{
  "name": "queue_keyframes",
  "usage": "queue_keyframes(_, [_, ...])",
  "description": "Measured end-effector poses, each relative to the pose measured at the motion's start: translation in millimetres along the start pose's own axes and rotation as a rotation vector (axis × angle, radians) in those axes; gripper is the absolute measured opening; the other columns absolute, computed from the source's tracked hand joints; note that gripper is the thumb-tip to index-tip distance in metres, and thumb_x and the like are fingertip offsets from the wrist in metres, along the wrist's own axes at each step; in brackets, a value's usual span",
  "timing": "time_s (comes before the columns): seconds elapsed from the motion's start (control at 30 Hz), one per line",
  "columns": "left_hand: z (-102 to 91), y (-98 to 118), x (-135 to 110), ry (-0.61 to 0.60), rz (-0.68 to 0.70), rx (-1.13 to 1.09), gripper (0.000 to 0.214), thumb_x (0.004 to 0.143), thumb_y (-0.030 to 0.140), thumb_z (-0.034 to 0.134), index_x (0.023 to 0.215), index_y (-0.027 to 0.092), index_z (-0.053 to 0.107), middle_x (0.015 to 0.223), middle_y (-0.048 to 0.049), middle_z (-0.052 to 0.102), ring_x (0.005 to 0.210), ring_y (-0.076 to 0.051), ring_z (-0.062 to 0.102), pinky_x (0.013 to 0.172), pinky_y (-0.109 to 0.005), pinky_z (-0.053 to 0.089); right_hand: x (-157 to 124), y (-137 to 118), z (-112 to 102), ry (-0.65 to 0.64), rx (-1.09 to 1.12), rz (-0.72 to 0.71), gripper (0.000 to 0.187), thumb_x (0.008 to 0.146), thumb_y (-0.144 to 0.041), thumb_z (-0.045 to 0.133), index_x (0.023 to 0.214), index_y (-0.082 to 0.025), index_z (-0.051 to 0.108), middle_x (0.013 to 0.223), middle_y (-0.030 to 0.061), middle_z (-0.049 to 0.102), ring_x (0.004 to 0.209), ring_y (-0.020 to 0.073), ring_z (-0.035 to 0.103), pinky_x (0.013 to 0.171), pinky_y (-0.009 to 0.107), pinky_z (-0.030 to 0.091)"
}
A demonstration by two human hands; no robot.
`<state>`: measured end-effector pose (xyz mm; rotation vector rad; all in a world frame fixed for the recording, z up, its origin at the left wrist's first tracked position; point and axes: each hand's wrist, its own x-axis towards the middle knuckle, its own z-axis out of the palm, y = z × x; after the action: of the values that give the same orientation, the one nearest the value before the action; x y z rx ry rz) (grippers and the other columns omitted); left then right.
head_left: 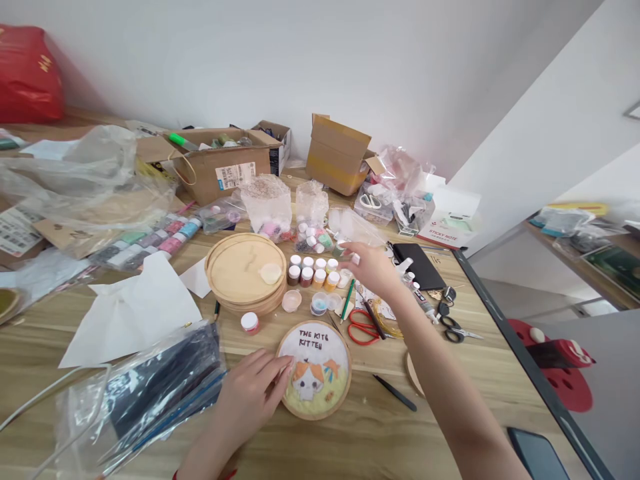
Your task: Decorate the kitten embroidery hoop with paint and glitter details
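Note:
A round wooden-rimmed picture (336,347) lies flat before me, showing an orange and white cat under the words "THE KITE KITTEN". At its left edge, my left hand (253,390) has its fingers curled round the rim, with thumb and forefinger close together. Farther off, my right hand (371,267) reaches over the table, its fingers closed on a small white-lidded jar (355,258), partly hidden by them. Just left of that hand stand rows of small paint jars (307,277) with white lids. A single jar (250,323) of pinkish red stands nearer the picture.
Stacked wooden rounds (240,267) stand behind the picture. Red-handled scissors (363,328), a green pencil (347,300), a black pen (395,392) and black scissors (457,331) lie to the right. Cardboard boxes (333,157) line the wall. Plastic packets (165,393) cover the left front.

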<state>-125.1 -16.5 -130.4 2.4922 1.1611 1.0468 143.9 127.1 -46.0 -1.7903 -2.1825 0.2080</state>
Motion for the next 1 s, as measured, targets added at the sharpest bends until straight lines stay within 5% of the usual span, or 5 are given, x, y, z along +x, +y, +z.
queue_keyframes(0.2, [-0.4, -0.2, -0.3, -0.014, 0.000, 0.002, 0.012, 0.094, 0.020, 0.054, 0.094, 0.018, 0.065, 0.078, -0.0021, 0.068, 0.070, -0.015, 0.061, 0.067, -0.028, 0.050, -6.3, 28.3, 11.0, 0.029, 0.237, 0.131, 0.044, 0.076, -0.028, 0.076, 0.119, -0.020, 0.067, 0.105, 0.0076, 0.074, 0.077, 0.0193, 0.067, 0.079, 0.033, 0.050])
queue_keyframes(0.43, [1.8, -3.7, -2.0, -0.013, 0.005, 0.008, 0.013, 0.094, 0.019, 0.052, 0.094, 0.017, 0.065, 0.078, -0.0027, 0.069, 0.071, -0.015, 0.062, 0.068, -0.028, 0.050, -13.2, 35.4, 37.8, -0.029, 0.371, 0.221, 0.023, 0.080, -0.019, 0.064, 0.102, -0.019, 0.072, 0.072, 0.0027, 0.073, 0.062, 0.0178, 0.068, 0.067, 0.028, 0.051])
queue_keyframes(0.73, [3.0, -6.0, -4.0, -0.002, -0.038, -0.059, 0.014, 0.092, 0.021, 0.055, 0.100, 0.019, 0.067, 0.079, -0.0026, 0.068, 0.073, -0.015, 0.063, 0.069, -0.027, 0.052, -33.0, 50.9, -45.1, 0.194, 0.569, 0.309, 0.027, 0.076, -0.028, 0.069, 0.100, -0.016, 0.071, 0.072, 0.0029, 0.072, 0.056, 0.0163, 0.066, 0.057, 0.027, 0.052])
queue_keyframes(0.83, [3.0, 1.3, -3.2, -0.024, -0.179, -0.192, 0.024, 0.091, 0.026, 0.058, 0.114, 0.023, 0.064, 0.088, -0.0034, 0.069, 0.076, -0.014, 0.065, 0.070, -0.025, 0.055, -60.9, 36.2, -56.5, 0.164, 0.666, 0.220, 0.028, 0.076, -0.032, 0.071, 0.101, -0.018, 0.072, 0.086, 0.0054, 0.074, 0.059, 0.0161, 0.066, 0.059, 0.029, 0.054])
queue_keyframes(1.0, [5.5, 27.3, 1.8, -0.181, -0.376, -0.533, 0.061, 0.087, 0.037, 0.062, 0.144, 0.027, 0.042, 0.133, -0.0124, 0.058, 0.099, -0.020, 0.066, 0.079, -0.029, 0.059, -114.8, -33.1, -22.4, -0.175, 0.820, -0.072, 0.020, 0.084, -0.031, 0.067, 0.101, -0.028, 0.075, 0.097, 0.0042, 0.075, 0.085, 0.0208, 0.068, 0.072, 0.031, 0.057])
